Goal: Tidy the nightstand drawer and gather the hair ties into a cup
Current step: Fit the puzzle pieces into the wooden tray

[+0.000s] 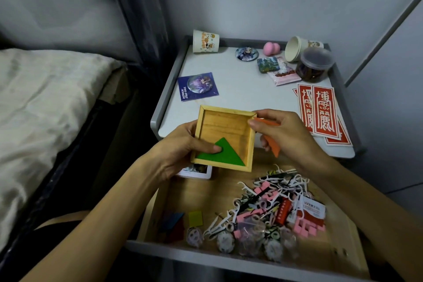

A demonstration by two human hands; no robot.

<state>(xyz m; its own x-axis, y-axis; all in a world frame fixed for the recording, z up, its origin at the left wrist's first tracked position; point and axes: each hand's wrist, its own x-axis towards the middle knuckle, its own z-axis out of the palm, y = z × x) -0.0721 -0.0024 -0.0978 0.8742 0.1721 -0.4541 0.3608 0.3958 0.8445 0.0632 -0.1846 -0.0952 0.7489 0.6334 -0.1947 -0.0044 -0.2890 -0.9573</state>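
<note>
Beside the bed point(45, 98), your grey bench point(229, 84) carries an upright paper cup point(205, 41) at its back left corner. Your left hand point(183, 151) grips a wooden tray point(225, 121) over the open drawer point(206, 253), thumb on a green triangle point(225, 154). Your right hand point(286, 135) clasps an orange piece point(272, 144) at the tray's right edge. Below both hands, along the drawer's right side, lies a jumble point(270, 210); hair ties cannot be told apart in it.
</note>
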